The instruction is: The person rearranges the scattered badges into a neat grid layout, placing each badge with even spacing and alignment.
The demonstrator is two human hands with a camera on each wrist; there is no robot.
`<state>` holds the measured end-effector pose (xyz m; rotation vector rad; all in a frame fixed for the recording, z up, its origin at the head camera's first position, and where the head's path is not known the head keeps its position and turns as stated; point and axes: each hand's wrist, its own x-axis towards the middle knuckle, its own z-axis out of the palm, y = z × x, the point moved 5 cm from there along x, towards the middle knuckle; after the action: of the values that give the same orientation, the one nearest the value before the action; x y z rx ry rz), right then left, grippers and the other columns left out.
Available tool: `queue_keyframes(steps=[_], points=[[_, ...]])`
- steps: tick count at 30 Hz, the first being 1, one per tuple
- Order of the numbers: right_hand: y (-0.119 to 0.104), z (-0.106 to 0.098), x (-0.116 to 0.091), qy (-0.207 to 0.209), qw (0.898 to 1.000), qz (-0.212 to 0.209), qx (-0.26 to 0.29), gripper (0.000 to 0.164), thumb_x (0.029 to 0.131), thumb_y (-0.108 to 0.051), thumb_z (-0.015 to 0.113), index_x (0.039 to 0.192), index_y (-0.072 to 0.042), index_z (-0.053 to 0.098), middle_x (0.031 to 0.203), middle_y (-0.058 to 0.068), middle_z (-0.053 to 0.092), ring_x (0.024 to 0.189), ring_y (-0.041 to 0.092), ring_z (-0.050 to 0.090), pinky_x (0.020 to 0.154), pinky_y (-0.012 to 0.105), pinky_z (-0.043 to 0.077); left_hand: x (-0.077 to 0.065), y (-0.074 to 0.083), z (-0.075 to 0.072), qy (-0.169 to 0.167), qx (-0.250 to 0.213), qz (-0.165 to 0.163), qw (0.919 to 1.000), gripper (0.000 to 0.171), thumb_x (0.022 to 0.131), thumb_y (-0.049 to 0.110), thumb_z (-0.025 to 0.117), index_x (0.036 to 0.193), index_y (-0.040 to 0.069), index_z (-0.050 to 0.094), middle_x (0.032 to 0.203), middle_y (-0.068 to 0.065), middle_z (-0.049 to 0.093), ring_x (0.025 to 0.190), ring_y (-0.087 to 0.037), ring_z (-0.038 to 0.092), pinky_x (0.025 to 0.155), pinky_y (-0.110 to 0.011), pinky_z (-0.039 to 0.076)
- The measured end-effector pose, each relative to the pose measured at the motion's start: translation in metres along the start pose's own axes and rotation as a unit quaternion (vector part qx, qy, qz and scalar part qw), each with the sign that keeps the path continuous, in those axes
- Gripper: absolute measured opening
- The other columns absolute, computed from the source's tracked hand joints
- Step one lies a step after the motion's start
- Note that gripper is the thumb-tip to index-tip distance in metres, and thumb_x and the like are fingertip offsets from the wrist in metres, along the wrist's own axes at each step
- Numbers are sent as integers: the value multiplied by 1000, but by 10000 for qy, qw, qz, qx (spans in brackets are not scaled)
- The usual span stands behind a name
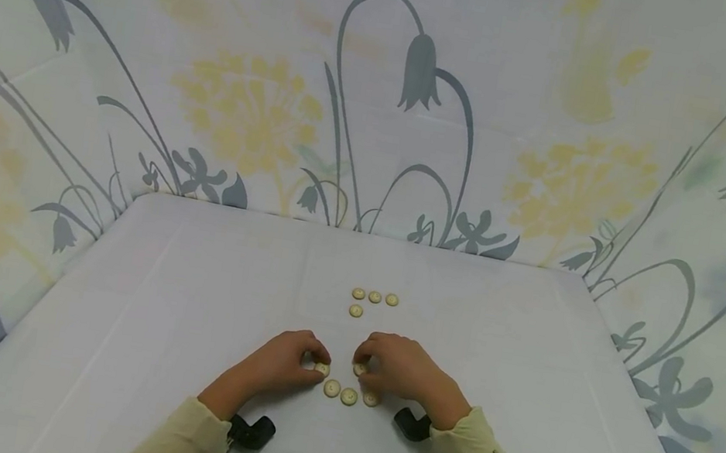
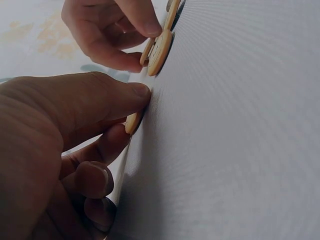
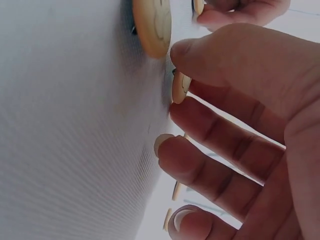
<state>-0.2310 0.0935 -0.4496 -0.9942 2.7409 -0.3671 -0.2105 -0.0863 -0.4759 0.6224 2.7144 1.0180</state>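
Observation:
My left hand [image 1: 287,360] pinches a small round wooden disc [image 1: 322,369] between thumb and fingers, low over the white cloth. Across from it, my right hand [image 1: 402,365] pinches another wooden disc [image 1: 359,369] at its edge. In the right wrist view, thumb and fingertips meet around this disc [image 3: 181,88], which bears dark line marks and stands tilted. Between the hands, on the near side, lie three more discs [image 1: 348,397] in a shallow curve. The rightmost disc [image 1: 370,399] sits just under the right hand. In the left wrist view, the held disc [image 2: 133,122] is partly covered by the thumb.
Farther back on the cloth, three discs [image 1: 375,297] form a short row, with one disc [image 1: 356,311] just in front of its left end. A flower-patterned cloth [image 1: 375,142] hangs behind the table [image 1: 224,260]. Black cameras [image 1: 252,431] sit at both wrists.

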Motion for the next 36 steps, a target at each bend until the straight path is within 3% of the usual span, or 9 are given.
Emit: queue_keyframes(steps=[9,15,21,36], points=[[2,4,5,315,9992,-172,-161,15,84,-27,73,99,-24,74,93,-12,64,84,7,59,74,29,48,-7,-4,6,-126,-92,-111,9998,16,84,23,75,99,17,73,94,10,64,91,-11,58,82,-34,48],[7,3,11,552,9978,-139,-332,11,85,-27,71,96,-26,73,90,-13,62,77,5,55,69,27,46,-9,-3,6,-101,-65,-34,9999,16,84,23,74,99,17,73,94,10,64,90,-10,58,81,-32,48],[11,4,17,527,9980,42,-341,14,87,-29,69,100,-25,74,94,-11,64,80,7,58,70,28,48,-13,-3,4,-101,29,-91,9999,16,83,23,75,98,17,72,94,10,64,91,-11,59,82,-34,48],[36,-13,35,658,9955,490,-465,22,88,-25,68,109,-20,73,101,-6,66,88,14,63,76,34,51,-1,-1,1,41,14,83,10000,16,85,22,74,100,17,72,95,10,64,92,-10,59,83,-35,48]])
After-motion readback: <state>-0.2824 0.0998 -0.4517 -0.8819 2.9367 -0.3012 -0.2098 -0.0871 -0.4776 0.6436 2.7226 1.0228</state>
